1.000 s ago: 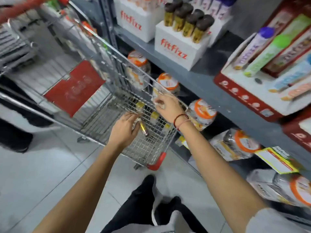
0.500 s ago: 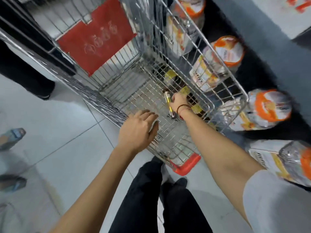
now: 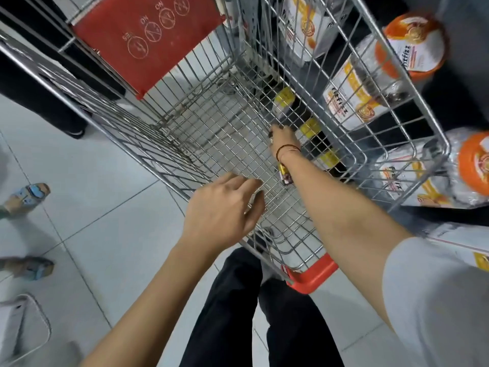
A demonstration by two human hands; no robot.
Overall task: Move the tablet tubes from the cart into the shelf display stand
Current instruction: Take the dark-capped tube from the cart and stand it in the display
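Observation:
Several tablet tubes with yellow bodies and dark caps lie along the right wall of the wire cart (image 3: pixel 148 144): one far (image 3: pixel 284 98), one by my fingers (image 3: pixel 309 128), one nearer (image 3: pixel 328 157). Another tube (image 3: pixel 285 176) lies on the mesh floor under my right wrist. My right hand (image 3: pixel 283 136) reaches deep into the basket with its fingertips down beside the tubes, and its grip is hidden. On the near rim rests my left hand (image 3: pixel 225 210), fingers loosely bent and holding nothing. The shelf display stand is out of view.
Big jars with orange lids (image 3: pixel 412 46) fill the low shelf right of the cart. A red seat flap (image 3: pixel 148 41) hangs at the cart's far end, a red bumper (image 3: pixel 312 276) at its near corner. Another person's sandalled feet (image 3: pixel 29 194) stand on the left.
My view has tipped down, so the shelf and its stand have left the frame. My right hand went deeper along the cart's right wall. My left hand drew back from the basket floor to the rim.

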